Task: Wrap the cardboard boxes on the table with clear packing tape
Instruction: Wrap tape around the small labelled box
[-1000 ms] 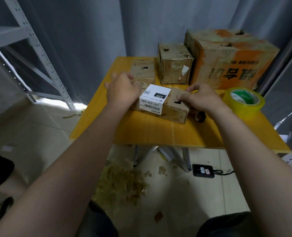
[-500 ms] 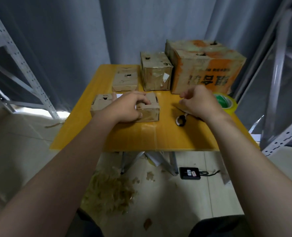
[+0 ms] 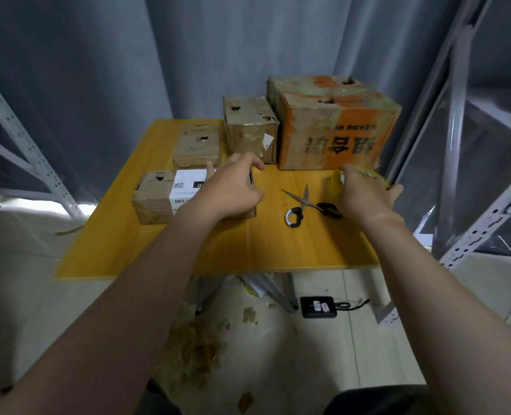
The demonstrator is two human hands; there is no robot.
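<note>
A flat cardboard box (image 3: 154, 196) with a white label lies on the yellow table (image 3: 158, 253) at the left front. My left hand (image 3: 231, 187) hovers over its right end with loosely curled fingers, holding nothing. My right hand (image 3: 365, 193) covers the yellow tape roll (image 3: 336, 180) at the right and grips it; most of the roll is hidden. Behind stand a small flat box (image 3: 197, 145), a taller cube box (image 3: 249, 127) and a big orange-printed box (image 3: 335, 121).
Scissors (image 3: 305, 205) lie open on the table between my hands. Grey metal shelving stands at the left (image 3: 17, 139) and at the right (image 3: 488, 205). A curtain hangs behind the table. On the floor lie tape scraps (image 3: 197, 348) and a black device (image 3: 318, 307).
My right hand has left the labelled box and moved right onto the tape roll. My left hand has lifted off the box. The box now lies flat, farther left, and the scissors are uncovered.
</note>
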